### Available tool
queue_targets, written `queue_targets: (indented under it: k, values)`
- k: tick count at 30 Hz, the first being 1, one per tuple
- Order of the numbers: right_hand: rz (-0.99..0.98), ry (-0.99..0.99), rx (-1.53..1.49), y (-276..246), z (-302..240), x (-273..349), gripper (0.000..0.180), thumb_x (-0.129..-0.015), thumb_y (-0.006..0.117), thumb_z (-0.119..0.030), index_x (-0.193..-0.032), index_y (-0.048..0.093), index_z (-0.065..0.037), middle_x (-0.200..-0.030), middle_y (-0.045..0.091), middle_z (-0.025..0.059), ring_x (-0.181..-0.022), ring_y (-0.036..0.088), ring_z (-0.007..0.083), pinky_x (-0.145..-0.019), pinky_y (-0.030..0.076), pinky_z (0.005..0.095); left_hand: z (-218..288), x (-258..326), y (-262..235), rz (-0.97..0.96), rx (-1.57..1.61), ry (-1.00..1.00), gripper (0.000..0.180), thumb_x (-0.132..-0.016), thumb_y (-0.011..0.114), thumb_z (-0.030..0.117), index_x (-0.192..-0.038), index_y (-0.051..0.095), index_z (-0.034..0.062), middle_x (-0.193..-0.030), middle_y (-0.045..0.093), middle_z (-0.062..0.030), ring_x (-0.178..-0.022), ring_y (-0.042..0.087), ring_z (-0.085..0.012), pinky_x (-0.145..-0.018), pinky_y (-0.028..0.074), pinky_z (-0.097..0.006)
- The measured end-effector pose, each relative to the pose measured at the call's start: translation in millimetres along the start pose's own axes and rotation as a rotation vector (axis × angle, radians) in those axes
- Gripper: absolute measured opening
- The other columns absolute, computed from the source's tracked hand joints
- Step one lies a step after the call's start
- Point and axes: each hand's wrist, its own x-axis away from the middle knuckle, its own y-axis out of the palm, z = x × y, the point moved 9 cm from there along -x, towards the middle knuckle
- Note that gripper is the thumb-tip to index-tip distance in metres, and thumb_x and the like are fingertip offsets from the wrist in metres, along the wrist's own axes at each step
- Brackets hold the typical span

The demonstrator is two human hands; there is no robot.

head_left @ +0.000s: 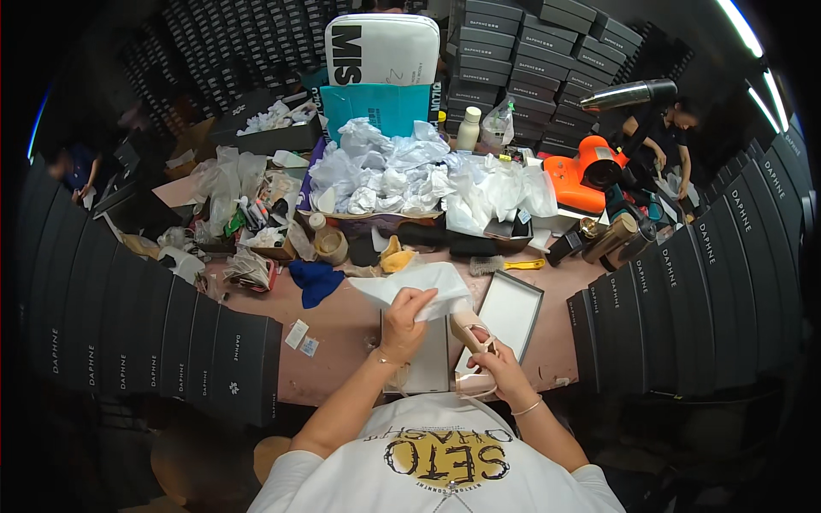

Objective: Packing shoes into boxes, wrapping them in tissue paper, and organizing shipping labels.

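In front of me my left hand is closed on a sheet of white tissue paper, pinched between thumb and fingers. My right hand grips a pale beige strappy shoe, its straps hanging near my palm. One end of the shoe meets the paper's right edge; whether the paper goes inside it I cannot tell. Beneath my hands lies an open shoebox with a white inside, partly hidden by my arms and the shoe. A dark-rimmed box part with a white inside lies tilted beside it, to the right.
A box heaped with crumpled white tissue stands at the back. Right of it is an orange blower with a metal barrel. A blue cloth and yellow brush lie on the pink table. Dark shoebox rows flank me.
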Motion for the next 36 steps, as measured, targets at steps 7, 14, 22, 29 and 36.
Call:
queue_targets:
  k: [7, 14, 22, 29, 36]
  values:
    - [-0.428, 0.093, -0.644, 40, -12, 29, 0.064, -0.079, 0.056, -0.015, -0.137, 0.036, 0.003, -0.102, 0.056, 0.0148, -0.08, 0.06, 0.0189, -0.07, 0.053, 0.0319, -1, 5, -4, -0.191, 0.033, 0.012, 0.028, -0.078, 0.061, -0.001, -0.104, 0.068, 0.003, -0.09, 0.059, -0.0112, -0.083, 0.061, -0.0241, -0.075, 0.048, -0.03]
    - [0.091, 0.183, -0.939, 5, 62, -17, 0.04, -0.085, 0.053, -0.027, -0.117, 0.051, -0.004, -0.102, 0.06, 0.0138, -0.084, 0.062, 0.027, -0.067, 0.057, 0.0326, 0, -13, -14, -0.104, 0.067, -0.088, 0.033, -0.075, 0.059, -0.005, -0.105, 0.068, 0.0037, -0.083, 0.059, -0.0091, -0.074, 0.058, -0.0203, -0.067, 0.046, -0.028]
    - [-0.295, 0.154, -1.243, 20, 49, 2, 0.041, -0.086, 0.047, -0.023, -0.12, 0.048, 0.0, -0.109, 0.057, 0.0173, -0.093, 0.059, 0.032, -0.065, 0.059, 0.0359, 13, 12, 21, -0.271, 0.148, -0.11, 0.029, -0.076, 0.063, -0.002, -0.104, 0.068, 0.0024, -0.084, 0.06, -0.0099, -0.072, 0.06, -0.0197, -0.066, 0.047, -0.028]
    - [0.173, -0.258, -0.203, -28, 50, -43, 0.053, -0.091, 0.051, -0.033, -0.135, 0.039, -0.007, -0.132, 0.046, 0.0136, -0.121, 0.045, 0.0254, -0.099, 0.043, 0.0409, 115, 50, 47, -0.342, 0.154, 0.328, 0.039, -0.073, 0.065, -0.005, -0.111, 0.067, 0.0049, -0.075, 0.057, -0.0078, -0.063, 0.059, -0.0215, -0.058, 0.048, -0.029]
    - [0.114, -0.325, -0.073, -22, 17, -45, 0.058, -0.09, 0.052, -0.034, -0.138, 0.035, -0.007, -0.137, 0.041, 0.014, -0.127, 0.039, 0.0263, -0.105, 0.034, 0.0409, 117, 85, 52, -0.393, 0.136, 0.444, 0.051, -0.067, 0.066, -0.006, -0.117, 0.063, 0.0045, -0.076, 0.056, -0.0063, -0.063, 0.058, -0.0221, -0.053, 0.047, -0.03]
